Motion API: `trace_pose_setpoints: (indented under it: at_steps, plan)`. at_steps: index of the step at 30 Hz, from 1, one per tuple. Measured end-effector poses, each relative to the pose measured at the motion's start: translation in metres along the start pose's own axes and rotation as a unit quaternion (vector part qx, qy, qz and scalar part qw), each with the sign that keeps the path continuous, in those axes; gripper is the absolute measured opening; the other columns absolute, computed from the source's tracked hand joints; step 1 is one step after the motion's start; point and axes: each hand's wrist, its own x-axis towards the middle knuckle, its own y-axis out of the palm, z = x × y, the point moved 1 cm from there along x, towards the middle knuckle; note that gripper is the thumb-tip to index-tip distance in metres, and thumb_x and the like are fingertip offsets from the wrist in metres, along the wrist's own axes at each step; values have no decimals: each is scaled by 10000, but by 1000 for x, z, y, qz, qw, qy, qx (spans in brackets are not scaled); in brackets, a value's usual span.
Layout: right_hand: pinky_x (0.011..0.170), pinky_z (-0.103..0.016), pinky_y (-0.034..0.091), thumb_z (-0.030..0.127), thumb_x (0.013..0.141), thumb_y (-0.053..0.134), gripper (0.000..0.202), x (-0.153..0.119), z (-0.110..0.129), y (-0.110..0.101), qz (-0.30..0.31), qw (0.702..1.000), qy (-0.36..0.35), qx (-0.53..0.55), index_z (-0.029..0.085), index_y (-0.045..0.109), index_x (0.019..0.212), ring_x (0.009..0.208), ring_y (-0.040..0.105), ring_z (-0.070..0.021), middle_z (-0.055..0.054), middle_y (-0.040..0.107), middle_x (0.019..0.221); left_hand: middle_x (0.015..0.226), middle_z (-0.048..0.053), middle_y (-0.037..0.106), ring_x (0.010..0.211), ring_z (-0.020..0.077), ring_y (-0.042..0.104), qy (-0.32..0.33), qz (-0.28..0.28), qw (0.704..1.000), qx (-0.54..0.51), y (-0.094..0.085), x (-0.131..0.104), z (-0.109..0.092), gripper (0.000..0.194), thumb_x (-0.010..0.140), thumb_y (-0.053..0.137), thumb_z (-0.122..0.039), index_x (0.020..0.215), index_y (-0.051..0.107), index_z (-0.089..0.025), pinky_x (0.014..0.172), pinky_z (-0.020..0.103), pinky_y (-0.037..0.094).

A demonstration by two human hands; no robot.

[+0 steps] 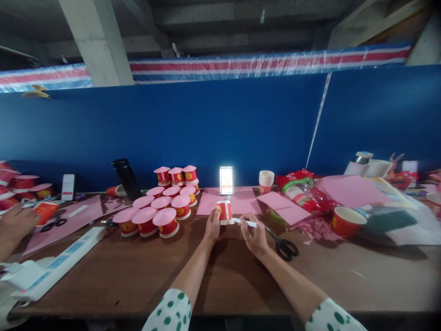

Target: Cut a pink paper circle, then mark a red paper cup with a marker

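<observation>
Near the middle of the table, my left hand (212,225) grips a red paper cup (225,211) from its left side. The cup has a whitish strip on its side and a pale rim at the bottom. My right hand (254,235) holds a white pen (245,223), its tip at the cup's lower right edge. Behind the cup lies a sheet of pink paper (206,202), and a bright phone (226,180) stands at its back edge. Black-handled scissors (286,249) rest just right of my right hand.
Several red cups with pink cone tops (165,220) stand left of centre, near a black bottle (126,178). A power strip (65,262) and another person's hand (17,225) are at left. Pink scraps (319,230), a cup (347,222) and a red bag (299,188) lie right.
</observation>
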Motion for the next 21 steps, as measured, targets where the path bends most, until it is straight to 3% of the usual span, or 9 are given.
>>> trace_pose_setpoints:
  at_steps: [12,21]
  plan:
    - [558,-202,389,254,861,406,182,-1,-4,2,6,1000,3,-7,175,532,756,567,498,-119,-16,572,678,651,-3,553,555,116,501,-9,19,1000,-7,-1,2,5,386,777,418,-520,829,549,-161,561,243,425]
    - [534,-201,386,248,858,408,187,-1,-3,1,7,1000,5,0,179,525,729,540,487,-114,-4,551,639,678,-2,547,560,109,487,-43,-5,998,-35,-1,2,7,406,755,435,-538,877,555,-170,519,221,409]
